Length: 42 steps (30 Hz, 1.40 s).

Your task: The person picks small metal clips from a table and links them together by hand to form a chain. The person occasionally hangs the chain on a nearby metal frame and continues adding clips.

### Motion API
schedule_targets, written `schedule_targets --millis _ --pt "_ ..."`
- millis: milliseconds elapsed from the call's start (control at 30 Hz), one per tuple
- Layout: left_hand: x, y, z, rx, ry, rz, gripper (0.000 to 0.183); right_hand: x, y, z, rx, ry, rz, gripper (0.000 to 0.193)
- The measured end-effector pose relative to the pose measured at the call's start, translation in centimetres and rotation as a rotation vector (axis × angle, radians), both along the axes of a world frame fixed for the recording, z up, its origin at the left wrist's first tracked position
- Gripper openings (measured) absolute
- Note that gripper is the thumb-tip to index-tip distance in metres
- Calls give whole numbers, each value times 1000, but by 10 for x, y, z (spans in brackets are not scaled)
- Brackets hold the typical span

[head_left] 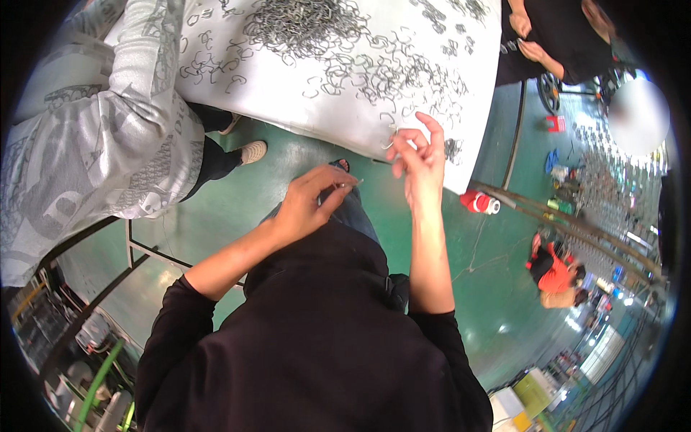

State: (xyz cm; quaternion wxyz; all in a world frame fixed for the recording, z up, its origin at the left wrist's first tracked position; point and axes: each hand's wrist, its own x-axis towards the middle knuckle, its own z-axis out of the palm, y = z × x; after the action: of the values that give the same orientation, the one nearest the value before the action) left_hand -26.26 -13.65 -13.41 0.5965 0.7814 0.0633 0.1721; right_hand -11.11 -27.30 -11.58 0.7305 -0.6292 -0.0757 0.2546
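My left hand point(309, 203) is held in front of my body, thumb and fingers pinched together. A small shiny metal piece point(358, 182) sticks out at its fingertips; its full shape is hidden. My right hand point(420, 160) is raised over the near edge of the table, index finger lifted and the other fingers curled. At its fingertips is a thin C-shaped metal ring point(391, 138). Many similar loose rings point(389, 75) are spread over the white tabletop point(281, 108), with a dense heap of them point(306, 25) at the far side.
A person in a grey patterned top point(122, 137) stands close at my left. Across the right corner, another person's hands point(529, 43) hold small pieces. A red and white container point(481, 202) is beyond the table's near right corner. Crouching people point(554, 273) are farther right.
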Motion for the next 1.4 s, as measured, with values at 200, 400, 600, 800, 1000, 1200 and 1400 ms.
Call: schedule_targets --millis 200,400,600,800,1000,1200,1400 --pt "5 -3 0 -10 -22 -6 16 -91 -19 19 -85 -114 -169 54" --pt "8 -11 3 -14 -28 -81 16 -108 -18 3 -64 -208 -340 42" --pt "17 -13 -4 56 -66 -180 17 -110 -29 -15 27 -361 -396 32" --pt "133 14 -42 305 -161 -70 16 -92 -51 -20 -71 -577 -313 26" --pt "337 11 -91 524 93 -28 27 -60 -78 -26 -216 -803 -116 31" --pt "453 -14 -132 851 253 -24 51 -56 -91 -41 -137 -359 -23 19" --pt "463 1 -142 1050 223 -92 13 -53 -90 -46 -59 -411 -83 16"
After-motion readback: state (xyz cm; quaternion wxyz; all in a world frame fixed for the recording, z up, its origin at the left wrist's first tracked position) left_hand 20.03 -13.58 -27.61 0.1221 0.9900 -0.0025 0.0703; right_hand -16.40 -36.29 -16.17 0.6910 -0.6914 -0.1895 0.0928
